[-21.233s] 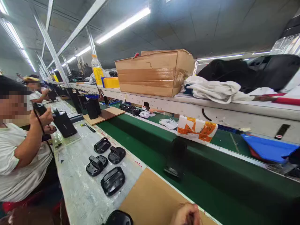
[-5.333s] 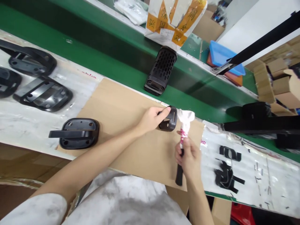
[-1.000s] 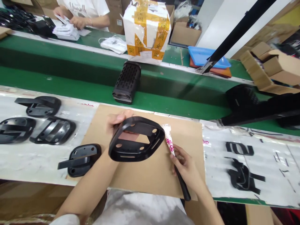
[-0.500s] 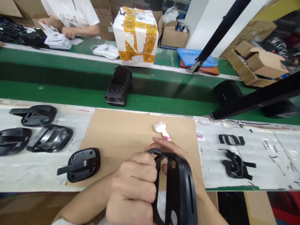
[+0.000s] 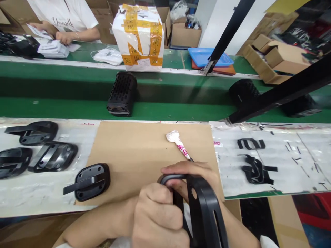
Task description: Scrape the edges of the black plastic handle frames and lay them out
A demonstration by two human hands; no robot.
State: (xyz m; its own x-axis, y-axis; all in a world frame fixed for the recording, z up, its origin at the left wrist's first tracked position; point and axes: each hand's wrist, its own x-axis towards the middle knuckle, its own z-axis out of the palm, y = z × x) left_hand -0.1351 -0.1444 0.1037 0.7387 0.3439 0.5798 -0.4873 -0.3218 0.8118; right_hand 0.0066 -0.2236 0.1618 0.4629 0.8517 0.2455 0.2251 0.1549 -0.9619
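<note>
The left arm (image 5: 98, 220) and the right arm (image 5: 239, 220) both come in from the near side and reach toward the middle. The left hand (image 5: 157, 217) is curled up like a fist, with its knuckles facing up. The right hand (image 5: 192, 175) is a bit farther away and to the right. Its long fingers (image 5: 186, 167) bend over and point left, close to the left hand.

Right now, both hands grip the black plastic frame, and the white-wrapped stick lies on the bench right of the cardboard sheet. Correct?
No: the white-wrapped stick lies on the cardboard sheet, not the bench, as the head view shows. The left hand and right hand do grip the black plastic frame.
</note>
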